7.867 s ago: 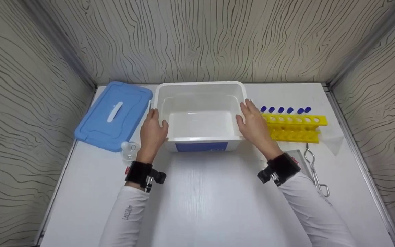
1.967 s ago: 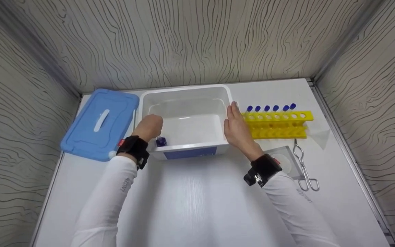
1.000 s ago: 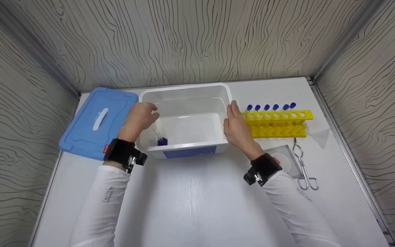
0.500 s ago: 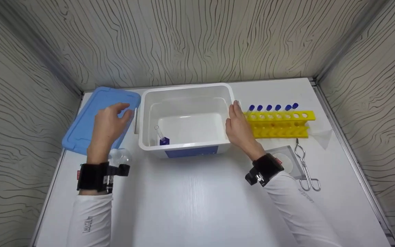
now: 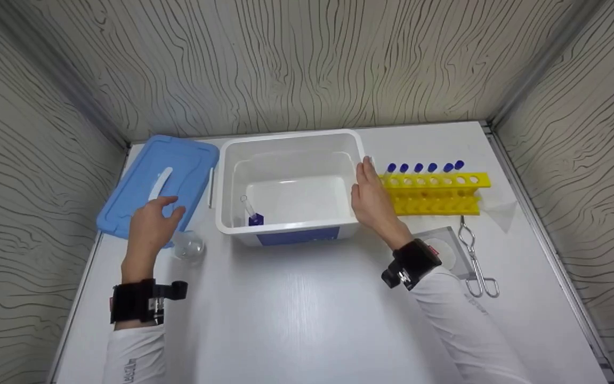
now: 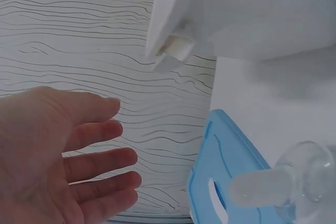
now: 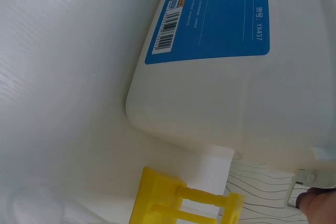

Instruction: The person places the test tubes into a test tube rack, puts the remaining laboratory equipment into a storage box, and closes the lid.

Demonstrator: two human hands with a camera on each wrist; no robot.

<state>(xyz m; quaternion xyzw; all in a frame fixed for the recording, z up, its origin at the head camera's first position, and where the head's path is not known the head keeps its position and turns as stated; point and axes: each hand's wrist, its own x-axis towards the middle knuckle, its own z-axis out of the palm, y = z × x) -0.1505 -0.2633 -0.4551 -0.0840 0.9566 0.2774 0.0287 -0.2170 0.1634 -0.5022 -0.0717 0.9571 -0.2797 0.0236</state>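
Observation:
My left hand [image 5: 152, 224] is above the table beside a clear, round glass vessel with a frosted top [image 5: 188, 246]. Its fingers are apart and hold nothing, as the left wrist view also shows. With straight fingers, my right hand [image 5: 373, 200] rests along the right rim of the white plastic box [image 5: 285, 229]; a fingertip [image 7: 320, 205] shows by the box's handle in the right wrist view. Inside the box, a clear measuring cylinder with a purple base [image 5: 253, 216] leans in the near left corner.
Left of the box lie a blue lid [image 5: 131, 186] and a thin rod [image 5: 210, 188]. To the right are a yellow test tube rack [image 5: 435, 197] with blue-capped tubes [image 5: 419, 167], a clear funnel-like piece [image 5: 501, 213], a wire gauze [image 5: 440, 253] and crucible tongs [image 5: 475, 261].
The measuring cylinder has come into the box, released by my left hand, which then moved left and toward me beside the glass vessel. My right hand stays at the rim.

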